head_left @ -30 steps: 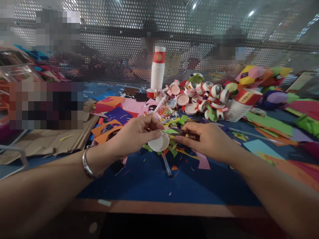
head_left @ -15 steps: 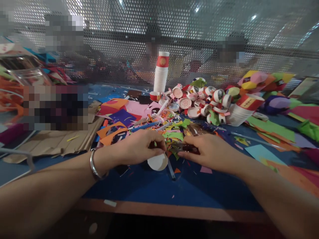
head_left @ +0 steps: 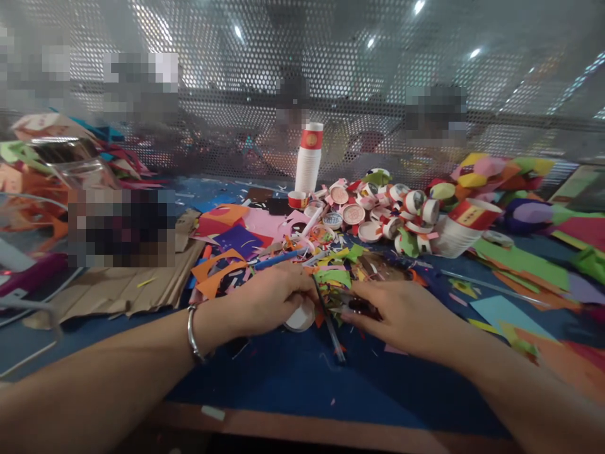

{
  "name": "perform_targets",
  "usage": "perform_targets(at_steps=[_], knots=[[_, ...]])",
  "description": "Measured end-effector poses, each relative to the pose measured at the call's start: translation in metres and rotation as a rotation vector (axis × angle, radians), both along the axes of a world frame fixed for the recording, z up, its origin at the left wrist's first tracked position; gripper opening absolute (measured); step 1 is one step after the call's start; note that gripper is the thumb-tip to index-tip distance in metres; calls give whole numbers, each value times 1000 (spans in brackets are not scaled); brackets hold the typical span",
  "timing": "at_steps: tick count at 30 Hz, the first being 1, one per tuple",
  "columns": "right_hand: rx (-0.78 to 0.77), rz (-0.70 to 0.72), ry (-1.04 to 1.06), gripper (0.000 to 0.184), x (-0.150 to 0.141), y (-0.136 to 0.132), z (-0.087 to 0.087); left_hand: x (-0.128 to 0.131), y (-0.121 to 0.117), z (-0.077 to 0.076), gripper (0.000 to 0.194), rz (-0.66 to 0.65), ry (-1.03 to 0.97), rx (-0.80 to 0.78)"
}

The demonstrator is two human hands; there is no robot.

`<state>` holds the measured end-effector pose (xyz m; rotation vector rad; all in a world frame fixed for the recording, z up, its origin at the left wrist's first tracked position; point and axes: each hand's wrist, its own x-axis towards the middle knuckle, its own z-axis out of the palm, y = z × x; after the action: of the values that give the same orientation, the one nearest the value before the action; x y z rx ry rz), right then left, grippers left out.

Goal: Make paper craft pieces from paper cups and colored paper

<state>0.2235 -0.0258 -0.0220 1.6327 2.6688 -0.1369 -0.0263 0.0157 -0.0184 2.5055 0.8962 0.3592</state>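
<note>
My left hand (head_left: 278,301), a silver bangle on its wrist, is closed with thumb and fingertips pinched together. Under the thumb shows a white paper disc (head_left: 299,319), partly covered by the hand. A clear straw (head_left: 337,343) slants down from beside those fingertips; whether it is also pinched I cannot tell. My right hand (head_left: 392,312) grips scissors (head_left: 363,309) by their dark reddish handles. The scissors' blades point left toward the left hand, blurred against green paper scraps (head_left: 333,276); whether they are parted is unclear.
Behind the hands lie cut paper-cup pieces (head_left: 352,214) in a heap. A tall cup stack (head_left: 309,167) stands at the back, a tilted stack (head_left: 456,236) to the right. Flattened cardboard (head_left: 118,296) and a lidded jar (head_left: 82,164) are on the left. Coloured paper (head_left: 534,271) lies right.
The view has tilted up, so the table sits lower in the picture. The white disc has turned and shows less beneath my left hand. The straw's lower end has shifted slightly right.
</note>
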Motion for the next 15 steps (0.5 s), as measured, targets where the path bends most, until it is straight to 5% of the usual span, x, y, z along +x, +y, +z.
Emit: perform_targets(at_steps=[11,15], knots=[[39,36,28,29,-1,-2,-4,-6,5,-5,39,50,-52,76],[37,29,4,29,-1,-4,-3,-19,22,11,36,165,-35,268]])
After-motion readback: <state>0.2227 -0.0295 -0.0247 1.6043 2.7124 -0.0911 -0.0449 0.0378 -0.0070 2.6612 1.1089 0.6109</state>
